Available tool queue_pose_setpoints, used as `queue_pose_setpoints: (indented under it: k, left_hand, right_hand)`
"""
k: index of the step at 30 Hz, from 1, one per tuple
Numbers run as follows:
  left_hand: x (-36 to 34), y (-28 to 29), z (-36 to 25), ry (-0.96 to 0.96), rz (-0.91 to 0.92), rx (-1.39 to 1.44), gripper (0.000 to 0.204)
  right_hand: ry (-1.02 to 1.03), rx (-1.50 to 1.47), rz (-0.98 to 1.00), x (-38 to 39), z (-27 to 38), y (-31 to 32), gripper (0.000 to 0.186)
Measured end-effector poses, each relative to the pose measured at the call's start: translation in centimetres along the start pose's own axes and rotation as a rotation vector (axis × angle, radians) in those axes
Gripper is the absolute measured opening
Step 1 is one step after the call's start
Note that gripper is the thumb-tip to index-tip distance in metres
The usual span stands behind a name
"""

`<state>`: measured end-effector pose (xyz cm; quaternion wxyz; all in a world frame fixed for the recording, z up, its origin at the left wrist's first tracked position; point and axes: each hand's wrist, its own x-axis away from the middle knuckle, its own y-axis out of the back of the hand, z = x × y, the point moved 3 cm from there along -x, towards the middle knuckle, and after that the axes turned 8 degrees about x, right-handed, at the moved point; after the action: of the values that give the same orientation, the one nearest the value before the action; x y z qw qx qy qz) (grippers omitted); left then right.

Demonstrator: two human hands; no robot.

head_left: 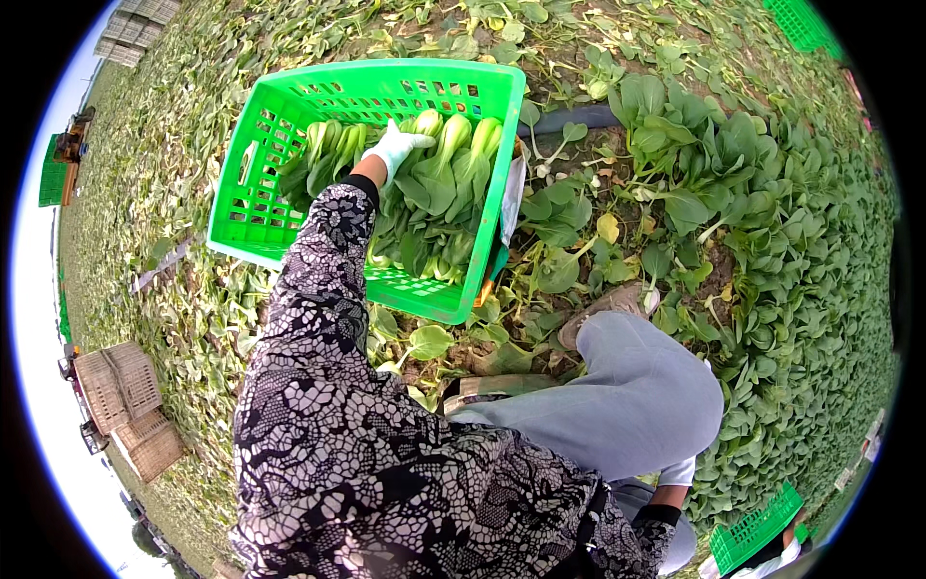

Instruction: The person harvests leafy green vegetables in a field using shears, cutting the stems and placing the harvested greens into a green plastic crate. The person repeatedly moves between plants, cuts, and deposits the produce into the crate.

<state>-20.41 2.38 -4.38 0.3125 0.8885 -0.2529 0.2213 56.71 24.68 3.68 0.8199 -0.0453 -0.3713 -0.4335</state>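
My left hand, in a white glove, is inside a bright green plastic crate. It rests on the bok choy there, thumb and fingers apart, pointing toward the pale stem ends. The bok choy lies in rows, with pale bulbous stems along the far side and dark leaves toward me. More stems show at the near side of the crate, whose left end has bare slotted floor. My right hand, also white-gloved, is low beside my bent knee; its fingers are hidden behind the grey trouser leg.
Uncut bok choy grows densely to my right. Loose leaves litter the soil around the crate. Stacked tan crates stand at far left. Another green crate is at lower right, near a partly visible person. My shoe stands among plants.
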Motion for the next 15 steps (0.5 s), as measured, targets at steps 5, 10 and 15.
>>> queue_pose_setpoints:
  k: [5,10,15]
  left_hand:
    - [0.8,-4.6,3.4,-0.213,-0.217,-0.740,0.100]
    - [1.1,-5.5,3.4,-0.170,-0.276,-0.758,0.106]
    - [6.5,-5.1,-4.3,-0.345,-0.270,-1.039,0.087]
  right_hand:
    - [-0.009,-0.020,0.005,-1.3,1.1,-1.2,0.049]
    - [0.004,-0.065,0.024,-3.0,0.9,-1.9,0.046]
    - [0.041,-0.143,0.037,-4.3,0.1,-1.2,0.043]
